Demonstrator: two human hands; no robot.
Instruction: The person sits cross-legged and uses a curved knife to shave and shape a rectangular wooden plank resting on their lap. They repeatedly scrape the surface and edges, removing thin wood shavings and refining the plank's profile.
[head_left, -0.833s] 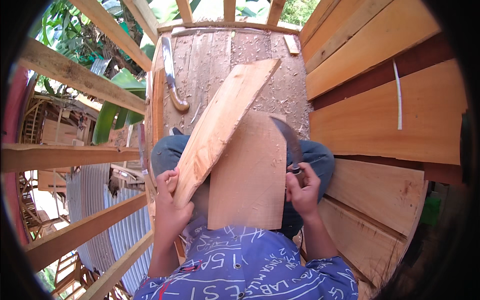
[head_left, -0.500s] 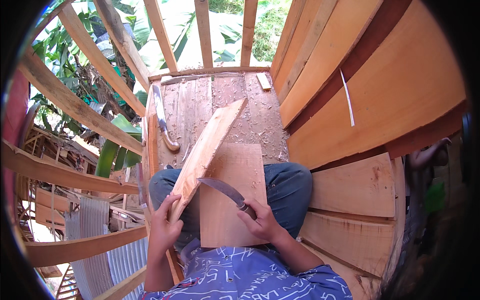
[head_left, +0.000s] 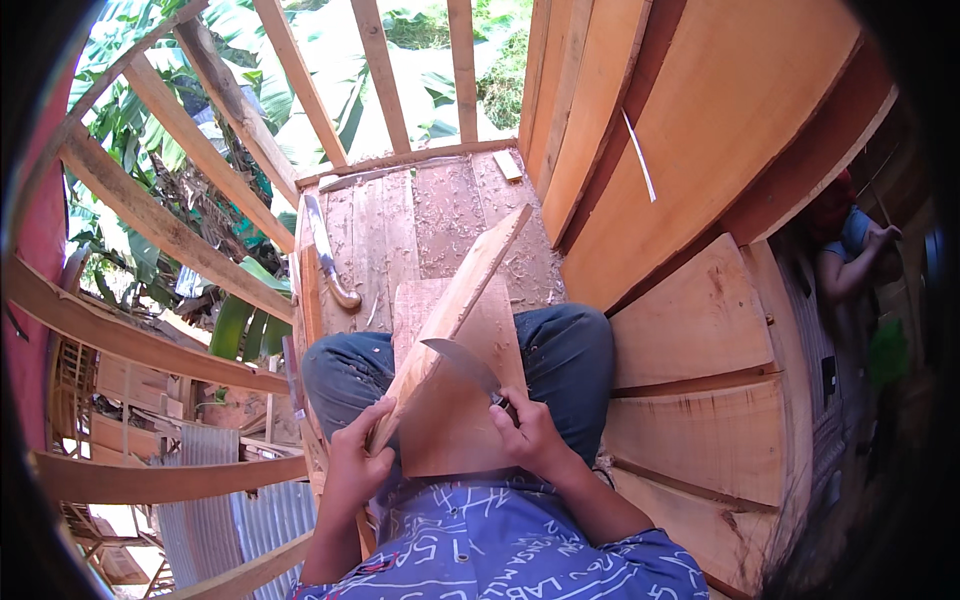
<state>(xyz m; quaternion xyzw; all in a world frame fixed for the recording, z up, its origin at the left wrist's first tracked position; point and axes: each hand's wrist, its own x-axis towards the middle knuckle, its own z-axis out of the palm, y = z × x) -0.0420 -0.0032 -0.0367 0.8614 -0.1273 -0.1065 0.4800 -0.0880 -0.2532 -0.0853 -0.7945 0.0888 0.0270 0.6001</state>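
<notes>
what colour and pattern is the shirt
The shirt is blue with white lettering and line drawings, plus small red touches; the head view shows it best.

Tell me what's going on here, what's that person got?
A person is holding a long piece of wood by its near end in the left hand. The right hand grips a curved knife, its blade by the wood's edge, maybe touching. A wider board is between the knees. Another knife lies on the floor, near wood shavings.
</notes>
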